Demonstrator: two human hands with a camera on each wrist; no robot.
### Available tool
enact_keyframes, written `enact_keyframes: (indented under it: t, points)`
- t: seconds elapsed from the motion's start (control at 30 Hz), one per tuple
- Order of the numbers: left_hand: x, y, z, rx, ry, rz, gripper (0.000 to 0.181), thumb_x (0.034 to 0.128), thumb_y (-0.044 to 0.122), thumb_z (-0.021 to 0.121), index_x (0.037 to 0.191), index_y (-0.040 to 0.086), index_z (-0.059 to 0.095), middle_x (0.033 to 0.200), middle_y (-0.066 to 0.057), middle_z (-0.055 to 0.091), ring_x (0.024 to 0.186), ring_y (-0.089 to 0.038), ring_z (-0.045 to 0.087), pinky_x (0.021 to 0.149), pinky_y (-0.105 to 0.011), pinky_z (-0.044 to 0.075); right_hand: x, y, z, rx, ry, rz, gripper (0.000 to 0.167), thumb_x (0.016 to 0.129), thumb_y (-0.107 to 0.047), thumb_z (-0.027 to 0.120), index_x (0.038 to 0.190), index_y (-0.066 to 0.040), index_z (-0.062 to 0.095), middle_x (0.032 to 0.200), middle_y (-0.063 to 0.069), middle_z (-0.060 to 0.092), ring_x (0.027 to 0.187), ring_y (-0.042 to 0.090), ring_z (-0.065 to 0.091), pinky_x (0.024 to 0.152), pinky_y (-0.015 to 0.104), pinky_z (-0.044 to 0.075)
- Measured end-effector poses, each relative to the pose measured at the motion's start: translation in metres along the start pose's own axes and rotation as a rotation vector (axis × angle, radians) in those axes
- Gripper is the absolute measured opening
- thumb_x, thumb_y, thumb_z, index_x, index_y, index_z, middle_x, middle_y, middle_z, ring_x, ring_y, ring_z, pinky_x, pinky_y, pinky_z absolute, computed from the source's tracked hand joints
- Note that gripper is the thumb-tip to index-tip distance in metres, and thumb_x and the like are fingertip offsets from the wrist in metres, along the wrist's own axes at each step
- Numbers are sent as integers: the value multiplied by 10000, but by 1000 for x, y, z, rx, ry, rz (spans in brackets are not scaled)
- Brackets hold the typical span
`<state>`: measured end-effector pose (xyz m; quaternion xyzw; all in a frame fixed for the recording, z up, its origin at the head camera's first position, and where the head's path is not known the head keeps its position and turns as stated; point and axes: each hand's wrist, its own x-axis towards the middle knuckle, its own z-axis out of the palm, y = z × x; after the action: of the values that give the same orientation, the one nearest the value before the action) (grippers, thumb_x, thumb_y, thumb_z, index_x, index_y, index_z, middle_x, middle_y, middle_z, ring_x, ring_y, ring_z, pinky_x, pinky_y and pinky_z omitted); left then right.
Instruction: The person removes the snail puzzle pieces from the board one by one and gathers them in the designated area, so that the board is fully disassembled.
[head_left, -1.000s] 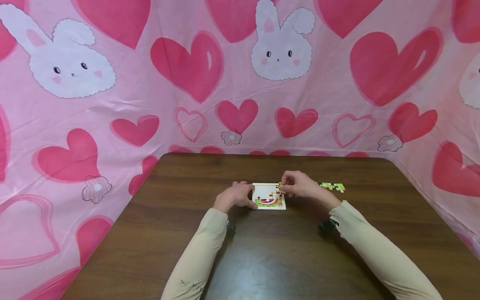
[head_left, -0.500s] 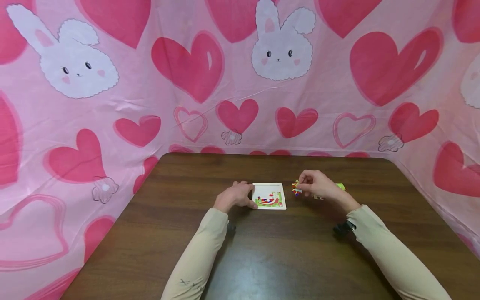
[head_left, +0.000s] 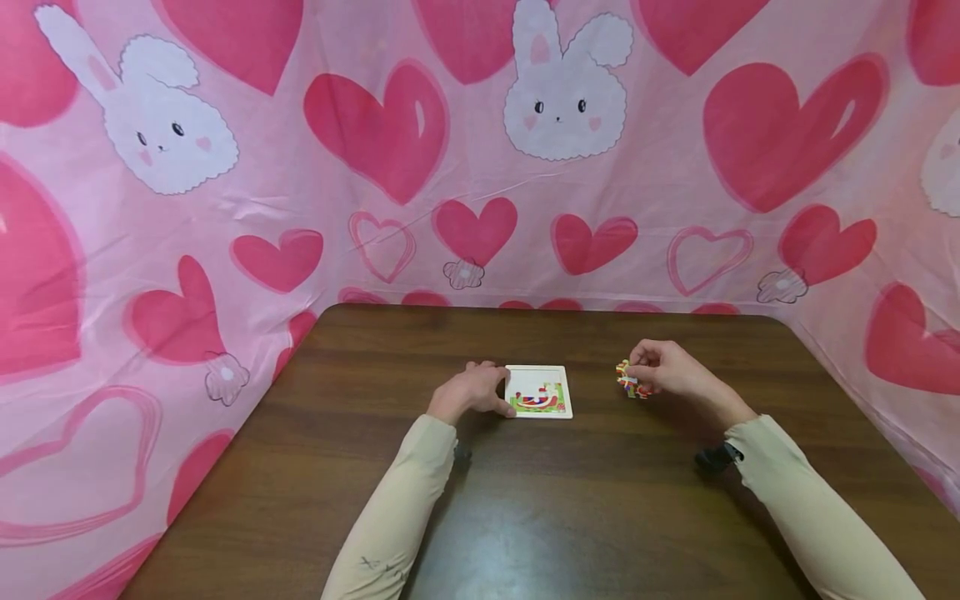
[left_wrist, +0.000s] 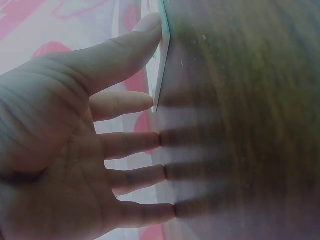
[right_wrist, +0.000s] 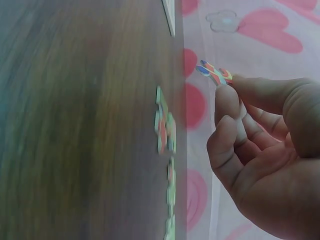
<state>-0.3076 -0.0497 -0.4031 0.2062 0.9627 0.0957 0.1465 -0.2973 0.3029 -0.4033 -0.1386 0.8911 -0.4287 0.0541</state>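
Observation:
A small white-framed jigsaw puzzle tray [head_left: 567,393] lies flat on the table, with colourful pieces fitted in its lower part and bare white above. My left hand [head_left: 470,390] rests at the tray's left side. In the left wrist view its thumb [left_wrist: 137,42] lies on the frame, the forefinger tip meets the corner, and the other fingers are spread straight on the table. To the right of the tray, my right hand [head_left: 675,375] pinches a multicoloured jigsaw piece [right_wrist: 214,73] between thumb and forefinger, raised above the table.
Several loose jigsaw pieces [right_wrist: 165,127] lie on the brown wooden table [head_left: 540,500] under the right hand, mostly hidden by it in the head view. A pink curtain [head_left: 465,150] with hearts and rabbits hangs behind the table and at both sides.
My right hand has moved right, from over the tray's upper right to above the loose pieces, carrying the jigsaw piece with it. The left hand and tray stay put.

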Motion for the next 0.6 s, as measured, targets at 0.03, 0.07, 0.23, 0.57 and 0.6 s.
enact_keyframes:
  t: [0.03,0.07,0.23,0.57,0.6]
  points:
    - [0,0,0,2,0,0,640,797,485,775,1310,173,553,1341,-59,527,1181,-279,428,983,-487,461,-1,3,-2,3,2,4,205,924,-159,680,979,5,569,777,125,615,618,209,602,537,351,520]
    - [0,0,0,1,0,-1,634,797,483,776,1304,172,557,1336,-59,530,1178,-279,430,979,-487,462,-2,6,-4,0,10,10,197,925,-155,678,979,2,571,771,112,612,614,204,598,531,349,514]
    - [-1,1,0,3,4,2,586,798,472,779,1254,166,575,1310,-61,538,1161,-283,435,966,-477,462,-7,20,-12,-2,22,18,205,924,-140,677,986,23,569,741,73,602,597,171,596,512,331,502]
    - [-1,1,0,1,10,9,595,800,473,776,1267,165,573,1298,-60,542,1155,-279,435,971,-474,463,-17,37,-25,-17,11,26,192,939,-92,644,1015,64,563,765,113,601,593,146,584,505,306,491]
    - [-1,0,0,0,10,10,594,801,472,776,1266,165,573,1293,-60,543,1153,-278,436,970,-474,464,-18,39,-26,-21,11,28,192,939,-94,644,1012,64,564,765,112,601,594,146,586,506,304,492]
